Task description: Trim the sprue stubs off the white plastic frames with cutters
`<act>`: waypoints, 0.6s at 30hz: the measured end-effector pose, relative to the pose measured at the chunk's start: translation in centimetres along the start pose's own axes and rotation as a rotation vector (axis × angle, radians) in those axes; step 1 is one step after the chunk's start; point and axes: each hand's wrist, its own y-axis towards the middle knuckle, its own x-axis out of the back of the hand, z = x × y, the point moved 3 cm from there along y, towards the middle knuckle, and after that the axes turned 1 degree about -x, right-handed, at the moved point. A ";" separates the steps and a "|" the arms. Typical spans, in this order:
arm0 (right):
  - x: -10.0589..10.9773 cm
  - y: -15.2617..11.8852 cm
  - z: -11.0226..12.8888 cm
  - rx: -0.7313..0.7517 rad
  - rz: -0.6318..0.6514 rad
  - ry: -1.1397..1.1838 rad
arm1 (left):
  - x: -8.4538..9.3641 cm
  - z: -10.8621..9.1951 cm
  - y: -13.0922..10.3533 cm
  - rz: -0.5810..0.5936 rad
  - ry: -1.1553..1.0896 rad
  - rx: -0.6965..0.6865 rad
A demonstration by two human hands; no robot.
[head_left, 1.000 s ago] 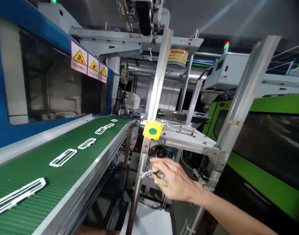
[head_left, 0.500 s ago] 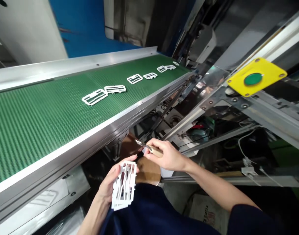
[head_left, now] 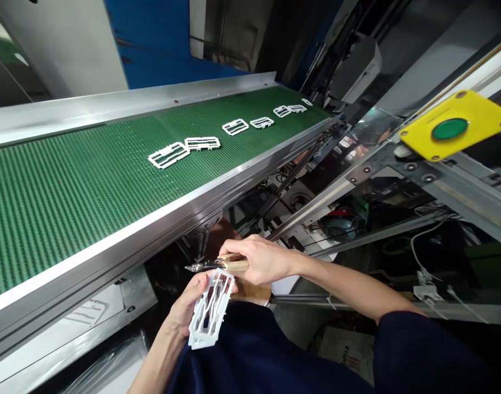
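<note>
My left hand point(head_left: 187, 304) is closed on a white slotted plastic frame point(head_left: 213, 312), gripping it by its left side and top edge. It is tilted, and more than one frame may be stacked there; I cannot tell. My right hand point(head_left: 258, 260) is wrapped round the tan handles of a pair of cutting pliers point(head_left: 236, 265). Their dark metal jaws point(head_left: 201, 266) point left, just above the top end of the frame. Whether the jaws touch the plastic is unclear.
A green conveyor belt point(head_left: 90, 191) with a metal side rail point(head_left: 123, 232) runs across in front of me. Several similar white frames point(head_left: 168, 155) lie along it. To the right, a yellow box with a green button point(head_left: 450, 129) sits on a metal framework. A round brown surface point(head_left: 250, 291) is below my hands.
My right hand has brought the pliers left and down, close to the top of the white frame. My left hand has tilted the frame slightly. The view has shifted a little.
</note>
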 end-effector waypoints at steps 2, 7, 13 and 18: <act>0.1 0.0 0.0 -0.004 0.007 -0.013 | -0.1 0.1 0.1 0.001 -0.004 0.013; 0.1 0.0 -0.2 -0.031 0.041 -0.036 | 0.2 0.4 0.4 -0.017 -0.024 0.028; -0.2 -0.3 0.0 0.013 0.029 -0.101 | 1.3 1.0 0.7 -0.066 -0.053 0.091; -0.2 -1.3 -1.2 -0.005 -0.091 -0.177 | 0.5 0.8 1.5 -0.019 -0.083 0.108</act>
